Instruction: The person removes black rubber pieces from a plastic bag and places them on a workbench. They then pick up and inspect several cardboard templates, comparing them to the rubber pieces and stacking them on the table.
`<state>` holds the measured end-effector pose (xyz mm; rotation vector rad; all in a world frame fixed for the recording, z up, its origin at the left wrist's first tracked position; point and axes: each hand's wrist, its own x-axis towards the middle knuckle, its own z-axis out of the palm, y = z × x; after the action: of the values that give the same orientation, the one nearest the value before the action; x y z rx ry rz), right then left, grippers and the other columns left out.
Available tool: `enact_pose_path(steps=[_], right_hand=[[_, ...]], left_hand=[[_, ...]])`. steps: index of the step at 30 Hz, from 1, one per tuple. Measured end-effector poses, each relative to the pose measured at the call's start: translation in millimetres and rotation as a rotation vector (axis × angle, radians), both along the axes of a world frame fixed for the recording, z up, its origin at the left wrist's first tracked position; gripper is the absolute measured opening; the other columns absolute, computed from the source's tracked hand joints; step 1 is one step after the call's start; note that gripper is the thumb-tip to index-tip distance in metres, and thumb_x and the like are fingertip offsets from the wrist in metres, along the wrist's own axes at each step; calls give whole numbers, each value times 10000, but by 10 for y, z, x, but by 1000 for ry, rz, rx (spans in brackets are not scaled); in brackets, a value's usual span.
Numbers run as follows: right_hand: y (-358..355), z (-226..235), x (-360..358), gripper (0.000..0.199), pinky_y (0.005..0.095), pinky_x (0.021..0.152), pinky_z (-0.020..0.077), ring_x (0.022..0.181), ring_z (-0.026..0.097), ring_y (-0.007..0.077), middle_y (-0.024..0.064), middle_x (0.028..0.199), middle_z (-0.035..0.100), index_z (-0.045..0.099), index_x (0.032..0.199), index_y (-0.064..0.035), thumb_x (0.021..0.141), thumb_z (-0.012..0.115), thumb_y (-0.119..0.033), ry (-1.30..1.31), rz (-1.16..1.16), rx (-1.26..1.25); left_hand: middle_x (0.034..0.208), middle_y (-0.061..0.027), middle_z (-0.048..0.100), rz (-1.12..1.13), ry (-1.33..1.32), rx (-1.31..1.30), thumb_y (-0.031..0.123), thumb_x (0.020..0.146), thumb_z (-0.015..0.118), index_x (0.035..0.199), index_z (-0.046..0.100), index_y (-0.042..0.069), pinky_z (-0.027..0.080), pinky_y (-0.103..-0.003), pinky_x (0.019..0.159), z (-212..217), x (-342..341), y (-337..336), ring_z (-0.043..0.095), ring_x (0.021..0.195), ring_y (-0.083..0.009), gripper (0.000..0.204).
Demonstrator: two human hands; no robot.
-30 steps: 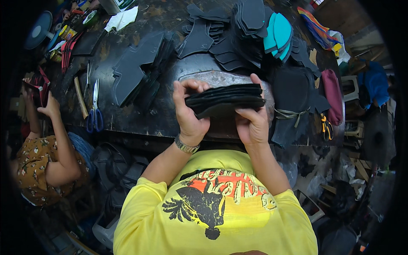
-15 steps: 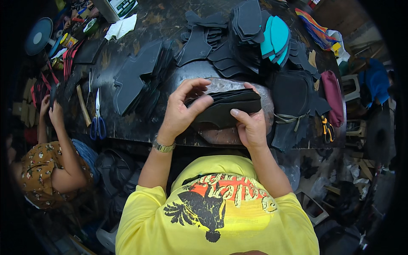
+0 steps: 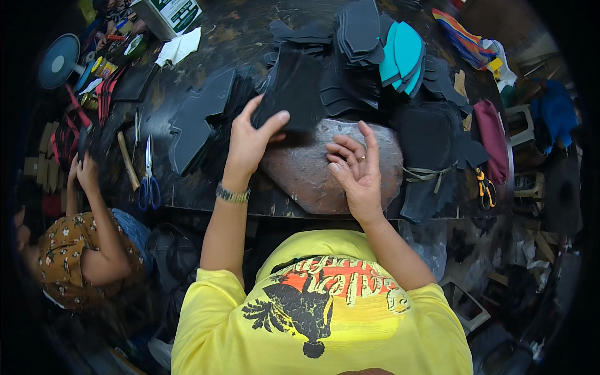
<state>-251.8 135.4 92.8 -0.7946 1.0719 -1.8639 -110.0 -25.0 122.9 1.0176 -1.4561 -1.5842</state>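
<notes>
the left hand (image 3: 248, 140) pinched flat, flared, blurred black sheet material (image 3: 296, 89) near its left corner, the right hand (image 3: 360, 174) loosely spread.

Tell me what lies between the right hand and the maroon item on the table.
The head view shows, from the right hand to the maroon item: part of the slab, a strap-tied dark stack, then more dark pieces.
</notes>
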Motion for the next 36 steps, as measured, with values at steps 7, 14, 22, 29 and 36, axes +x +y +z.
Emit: enact_pose_path(steps=[7, 14, 22, 29, 36], right_hand=[[29, -64, -17, 637, 309, 987, 466, 1076, 603, 174, 136, 1222, 570, 332, 1502, -43, 931, 599, 49, 115, 124, 21], [38, -85, -53, 534, 268, 960, 469, 1060, 574, 128, 88, 1177, 568, 426, 1442, -33, 943, 595, 50, 66, 182, -2], [55, -65, -50, 501, 282, 936, 484, 1036, 608, 148, 111, 1159, 597, 444, 1423, -15, 951, 605, 28, 50, 180, 28], [49, -69, -44, 485, 281, 945, 484, 1044, 600, 142, 102, 1153, 593, 459, 1416, -14, 953, 594, 34, 119, 184, 41], [72, -84, -25, 421, 282, 970, 484, 1087, 586, 129, 76, 1163, 600, 518, 1369, -13, 958, 606, 13, 258, 188, 83]], left_hand=[[1118, -151, 683, 36, -27, 125, 130, 905, 711, 1453, 385, -61, 552, -219, 580, -164, -328, -439, 720, 785, -169, 666], [1130, -125, 674, 49, -71, 53, 107, 916, 696, 1532, 295, 32, 543, -219, 672, -296, -362, -501, 701, 839, -159, 739], [1464, -185, 412, -20, 126, 128, 60, 932, 662, 1578, 156, 6, 413, -445, 1094, -136, -217, -266, 510, 1265, -237, 822], [1622, -202, 148, 2, 202, 87, 80, 953, 629, 1575, 127, -27, 358, -462, 1140, -104, -110, 116, 400, 1383, -277, 807], [1557, -210, 236, 115, -218, -420, 112, 896, 714, 1476, 435, 86, 440, -377, 1033, -132, -102, 320, 436, 1337, -263, 643]])
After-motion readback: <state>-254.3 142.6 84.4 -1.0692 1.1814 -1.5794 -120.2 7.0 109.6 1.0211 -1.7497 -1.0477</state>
